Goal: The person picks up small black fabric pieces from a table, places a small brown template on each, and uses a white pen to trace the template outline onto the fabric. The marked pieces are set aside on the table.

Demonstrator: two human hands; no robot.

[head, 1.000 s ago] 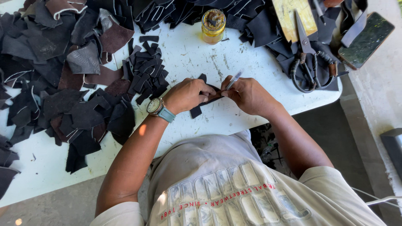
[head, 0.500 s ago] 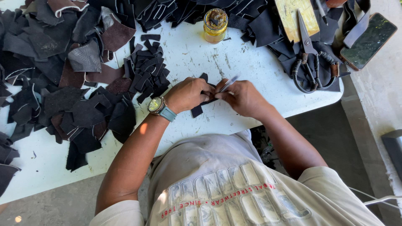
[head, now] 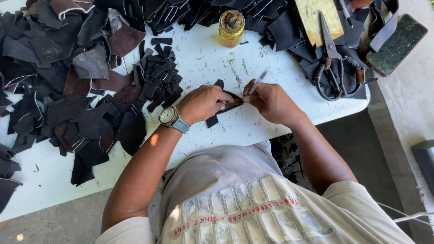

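Two hands met over a small dark leather piece (head: 216, 118) near the middle of the white tabletop (head: 253, 131). The left hand (head: 204, 103) pinned it flat, fingers closed down on its upper end, while its lower end poked out toward the near edge. The right hand (head: 270, 101) had its grip pinched together on a slim clear pen (head: 259, 80), tip set against the leather just beside the left fingertips. A watch (head: 169, 115) with a teal strap sat on the left wrist.

Judging from how close the pen tip worked to the holding fingers, a slip could have sent the mark off its line or across a finger; the piece was small, and light pressure might have let it shift under the stroke.

Left of the hands lay a stack of narrow cut strips (head: 157, 77), and beyond it a wide heap of dark leather scraps (head: 58, 99) reaching the left edge. At the far side stood a small glass jar (head: 231, 28), open, holding a yellowish substance that looked like glue, though that could not be told for certain. To the far right, large scissors (head: 333, 63) rested on more scraps, a yellow board (head: 320, 17) behind them, and a phone (head: 397, 43) lay at the corner.
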